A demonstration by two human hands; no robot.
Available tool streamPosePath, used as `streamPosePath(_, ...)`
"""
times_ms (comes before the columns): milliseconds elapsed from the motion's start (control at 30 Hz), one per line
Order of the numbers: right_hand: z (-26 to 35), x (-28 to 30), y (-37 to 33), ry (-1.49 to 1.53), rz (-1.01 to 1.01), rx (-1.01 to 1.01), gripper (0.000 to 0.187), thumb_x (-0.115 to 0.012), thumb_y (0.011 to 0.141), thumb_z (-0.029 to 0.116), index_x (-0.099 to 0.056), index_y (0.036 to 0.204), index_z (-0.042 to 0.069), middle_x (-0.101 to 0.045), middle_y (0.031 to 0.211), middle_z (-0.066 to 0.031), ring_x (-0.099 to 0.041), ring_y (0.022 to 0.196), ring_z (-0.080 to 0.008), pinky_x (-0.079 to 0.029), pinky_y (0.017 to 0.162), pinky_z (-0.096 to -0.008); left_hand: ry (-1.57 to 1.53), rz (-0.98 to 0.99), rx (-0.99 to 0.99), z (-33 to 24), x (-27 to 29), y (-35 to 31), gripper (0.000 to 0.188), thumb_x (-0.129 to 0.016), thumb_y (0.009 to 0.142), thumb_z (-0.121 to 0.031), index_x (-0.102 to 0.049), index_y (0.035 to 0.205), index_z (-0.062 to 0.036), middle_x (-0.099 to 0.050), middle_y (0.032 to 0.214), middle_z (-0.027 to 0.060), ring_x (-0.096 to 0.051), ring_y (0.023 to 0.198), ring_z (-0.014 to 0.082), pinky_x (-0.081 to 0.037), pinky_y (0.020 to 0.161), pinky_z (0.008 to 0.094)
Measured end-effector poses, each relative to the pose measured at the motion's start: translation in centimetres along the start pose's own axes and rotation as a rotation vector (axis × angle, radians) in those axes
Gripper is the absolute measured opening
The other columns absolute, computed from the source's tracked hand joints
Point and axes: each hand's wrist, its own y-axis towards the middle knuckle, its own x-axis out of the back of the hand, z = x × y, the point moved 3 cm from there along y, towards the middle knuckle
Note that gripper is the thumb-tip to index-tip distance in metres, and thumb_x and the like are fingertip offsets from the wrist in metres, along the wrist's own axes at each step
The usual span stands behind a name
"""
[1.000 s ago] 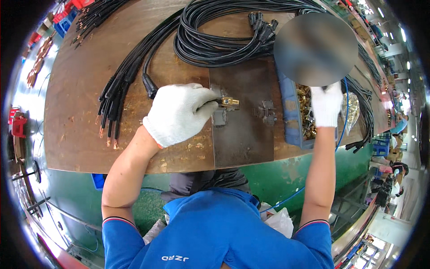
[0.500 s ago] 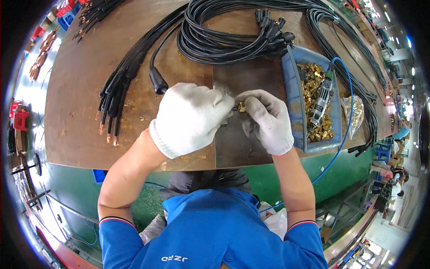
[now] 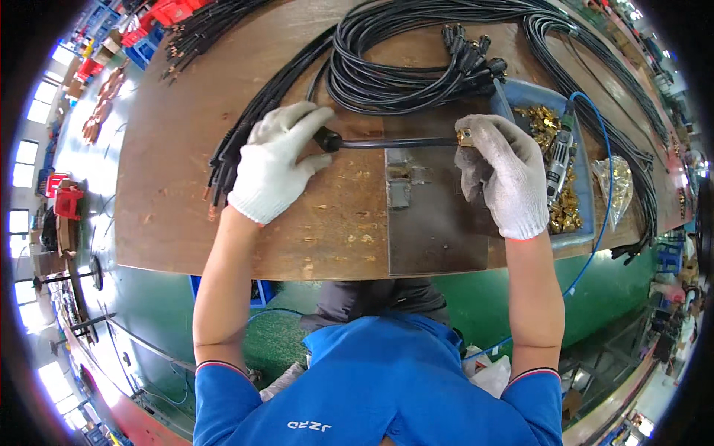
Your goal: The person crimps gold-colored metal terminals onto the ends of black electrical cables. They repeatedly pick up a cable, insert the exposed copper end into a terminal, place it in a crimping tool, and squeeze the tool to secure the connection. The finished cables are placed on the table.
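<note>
A black cable (image 3: 401,143) stretches level between my gloved hands above the table. My right hand (image 3: 506,167) pinches a small brass terminal (image 3: 465,137) at the cable's right end. At the other side, my left hand (image 3: 279,156) has its fingers round a black rubber sleeve (image 3: 332,141) that sits on the cable; part of the sleeve is hidden behind the fingers, and the thumb sticks out below it. Beneath the cable, a small metal fixture (image 3: 399,186) sits on the dark plate (image 3: 439,230) set on the table.
Right of my right hand stands a blue bin (image 3: 585,215) of brass terminals (image 3: 567,212), with a pneumatic tool (image 3: 558,165) and its blue hose (image 3: 608,175) across it. A clear bag (image 3: 613,186) lies beyond. Coiled black cables (image 3: 387,85) cover the table's far side.
My hands have moved apart, left hand leftward to the sleeve, right hand rightward with the terminal. The cable between them now shows, and the metal fixture is uncovered. The whole view has shifted.
</note>
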Motion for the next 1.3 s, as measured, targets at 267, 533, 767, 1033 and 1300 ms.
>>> streamPosePath(267,1.9,-2.9,-3.6,-0.357,0.177,0.328,0.027,-0.071,0.105,0.017,-0.074,0.125,-0.002,-0.076,0.096,-0.0050,-0.068,0.079,-0.0083,-0.055,0.072,-0.0245,-0.116,-0.043,-0.109,-3.3,0.3,-0.5,0.046,-0.084,0.077,-0.014,-0.076,0.122,-0.0111,-0.075,0.122,0.0098,-0.066,0.120,0.0353,-0.050,0.106,0.0467)
streamPosePath(533,1.1,-3.7,-5.3,-0.388,0.174,0.435,0.021,-0.078,0.099,0.008,-0.071,0.118,0.002,-0.076,0.094,-0.0084,-0.069,0.077,-0.0063,-0.056,0.066,-0.0255,-0.297,-0.014,-0.021,-5.3,0.7,-0.9,0.051,-0.089,0.074,-0.009,-0.073,0.122,-0.0081,-0.075,0.114,0.0122,-0.071,0.109,0.0345,-0.057,0.093,0.0438)
streamPosePath(767,0.2,-3.7,-5.9,-0.364,0.231,0.518,0.024,-0.079,0.097,0.005,-0.070,0.119,0.003,-0.079,0.101,-0.0131,-0.079,0.085,-0.0171,-0.061,0.072,-0.0307,-0.416,0.068,-0.032,-5.6,0.2,-1.5,0.062,-0.089,0.074,-0.006,-0.066,0.131,-0.0041,-0.073,0.104,0.0145,-0.072,0.101,0.0356,-0.059,0.087,0.0433)
streamPosePath(1033,0.4,-3.6,-6.4,-0.366,0.238,0.522,0.023,-0.077,0.098,0.004,-0.070,0.120,0.002,-0.079,0.100,-0.0121,-0.078,0.084,-0.0133,-0.061,0.072,-0.0284,-0.348,0.073,-0.126,-5.8,0.8,-0.9,0.048,-0.087,0.069,-0.009,-0.075,0.115,-0.0021,-0.076,0.106,0.0150,-0.074,0.098,0.0349,-0.058,0.090,0.0416)
streamPosePath(1300,0.3,-3.6,-6.1,-0.398,0.236,0.524,0.022,-0.078,0.098,0.004,-0.070,0.118,0.003,-0.079,0.099,-0.0114,-0.077,0.077,-0.0136,-0.060,0.069,-0.0286,-0.338,0.018,-0.145,-7.8,1.2,-0.4,0.041,-0.090,0.072,-0.014,-0.077,0.111,-0.0068,-0.076,0.096,0.0139,-0.072,0.089,0.0378,-0.056,0.082,0.0444)
